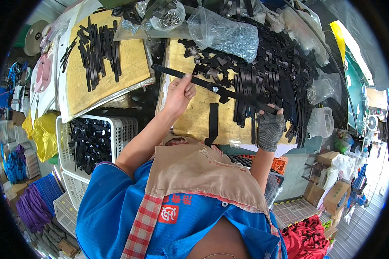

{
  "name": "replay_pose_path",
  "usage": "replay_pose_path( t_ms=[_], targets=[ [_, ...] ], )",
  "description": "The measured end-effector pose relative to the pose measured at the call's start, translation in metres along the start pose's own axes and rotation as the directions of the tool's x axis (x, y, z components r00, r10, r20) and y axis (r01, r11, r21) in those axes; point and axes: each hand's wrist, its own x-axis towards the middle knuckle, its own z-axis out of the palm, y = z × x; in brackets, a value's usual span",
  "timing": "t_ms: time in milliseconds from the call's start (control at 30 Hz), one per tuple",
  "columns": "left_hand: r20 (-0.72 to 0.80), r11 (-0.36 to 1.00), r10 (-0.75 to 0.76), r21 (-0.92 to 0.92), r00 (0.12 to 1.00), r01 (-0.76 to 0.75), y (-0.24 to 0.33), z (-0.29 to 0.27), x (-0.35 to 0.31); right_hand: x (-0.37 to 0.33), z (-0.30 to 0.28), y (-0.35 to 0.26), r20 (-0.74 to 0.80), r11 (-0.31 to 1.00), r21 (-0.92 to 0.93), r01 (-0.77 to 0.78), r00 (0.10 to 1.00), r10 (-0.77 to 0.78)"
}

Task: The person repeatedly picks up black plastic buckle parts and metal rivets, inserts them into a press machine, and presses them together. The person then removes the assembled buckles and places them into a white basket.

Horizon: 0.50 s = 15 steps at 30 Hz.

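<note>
A long black flat metal strip (199, 82) slants across the front of me, its left end higher. My left hand (181, 94) is bare and closed round it left of the middle. A shiny round rivet head (215, 89) sits near its middle, with a small black bracket (224, 99) beside it. My right hand (270, 131), in a grey fingerless wrap, pinches the strip near its right end. Below, a single short black strip (213, 123) lies on the yellowish board (188, 116). To the right lie rows of loose black strips (255, 93), close to my right hand.
Behind the strips are a heap of small black brackets (285, 54) and a clear bag of small metal parts (229, 36). More strips (97, 52) lie on a left board (129, 64). A white crate (121, 138) of black parts stands at my left.
</note>
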Motion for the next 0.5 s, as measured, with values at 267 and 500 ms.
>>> replay_pose_path(
  t_ms=[267, 500],
  targets=[
    [-0.166, 0.998, 0.040, -0.036, 0.985, -0.046, 0.009, 0.002, 0.003, -0.004, -0.010, -0.006, -0.024, 0.998, 0.051, 0.029, 0.999, -0.028],
    [-0.026, 0.977, -0.133, -0.171, 0.991, 0.127, 0.035, -0.018, 0.007, -0.018, -0.001, -0.025, 0.133, 0.999, -0.024, 0.048, 0.990, -0.045]
  ],
)
